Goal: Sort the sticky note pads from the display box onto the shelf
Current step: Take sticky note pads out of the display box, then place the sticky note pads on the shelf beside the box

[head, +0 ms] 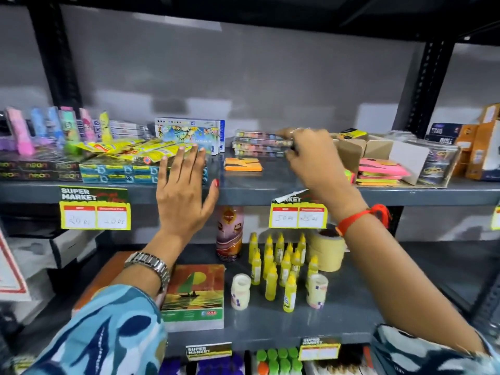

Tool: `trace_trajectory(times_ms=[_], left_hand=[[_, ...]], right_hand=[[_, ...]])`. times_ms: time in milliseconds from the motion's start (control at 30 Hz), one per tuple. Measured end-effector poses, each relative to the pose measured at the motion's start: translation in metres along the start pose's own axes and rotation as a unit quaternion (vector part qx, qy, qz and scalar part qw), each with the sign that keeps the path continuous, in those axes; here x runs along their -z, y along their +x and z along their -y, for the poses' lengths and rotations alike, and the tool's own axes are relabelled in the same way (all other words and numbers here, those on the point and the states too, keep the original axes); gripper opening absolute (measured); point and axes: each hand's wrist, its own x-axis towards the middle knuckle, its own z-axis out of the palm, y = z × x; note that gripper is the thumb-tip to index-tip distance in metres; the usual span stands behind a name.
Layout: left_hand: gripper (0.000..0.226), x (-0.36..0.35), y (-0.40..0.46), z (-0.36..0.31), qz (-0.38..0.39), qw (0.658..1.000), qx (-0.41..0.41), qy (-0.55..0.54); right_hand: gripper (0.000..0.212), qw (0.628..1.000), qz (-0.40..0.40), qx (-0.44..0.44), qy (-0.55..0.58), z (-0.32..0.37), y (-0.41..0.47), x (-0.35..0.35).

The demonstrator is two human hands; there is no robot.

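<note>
An orange sticky note pad (pixel 243 164) lies flat on the grey shelf (pixel 259 185), between my two hands. At the right, an opened cardboard display box (pixel 349 151) holds stacked pads, a pink pad (pixel 381 169) on top with green and orange ones under it. My right hand (pixel 311 158) reaches over the shelf, its fingers pinched on the right end of a stack of clear cases (pixel 257 143) with coloured blocks, just behind the orange pad. My left hand (pixel 184 190) is spread flat and holds nothing, fingertips over teal boxes (pixel 119 174) at the shelf's front edge.
Yellow packets, a paint box and pastel items crowd the shelf's left half. Orange and dark cartons stand at the far right. Price tags hang from the shelf edge. The shelf below holds yellow glue bottles (pixel 281 263), tape rolls, a can and a paper ream.
</note>
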Motion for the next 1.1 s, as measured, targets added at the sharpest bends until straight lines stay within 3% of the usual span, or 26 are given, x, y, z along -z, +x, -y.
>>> trace_trajectory(times_ms=[67,167,467,667,767,933,1000,1100], left_hand=[[0.056,0.001,0.000,-0.001,0.003,1.000,0.000,0.002],[0.057,0.003,0.000,-0.001,0.012,1.000,0.005,0.005],[0.058,0.007,0.000,-0.005,0.025,0.999,0.024,-0.005],[0.059,0.006,0.000,-0.005,0.024,0.999,0.030,-0.005],[0.059,0.005,0.000,-0.005,0.021,0.999,0.034,-0.006],[0.056,0.002,0.000,-0.003,-0.001,1.000,0.022,-0.001],[0.055,0.001,0.000,-0.002,-0.008,1.000,0.019,-0.001],[0.055,0.000,0.000,-0.001,-0.014,1.000,0.016,0.003]], right_hand=[[0.044,0.997,-0.066,-0.034,0.000,-0.018,-0.013,0.020],[0.045,0.990,-0.093,-0.106,-0.017,-0.047,-0.027,0.037],[0.016,0.972,0.030,-0.168,-0.164,-0.085,-0.055,0.040],[0.021,0.971,-0.016,-0.166,-0.171,-0.093,-0.058,0.044],[0.025,0.969,-0.106,-0.173,-0.139,-0.089,-0.055,0.049],[0.034,0.962,-0.264,-0.014,-0.072,-0.043,-0.043,0.037],[0.036,0.970,-0.235,0.052,-0.042,-0.021,-0.038,0.023],[0.038,0.987,-0.138,0.080,-0.017,-0.001,-0.032,0.001]])
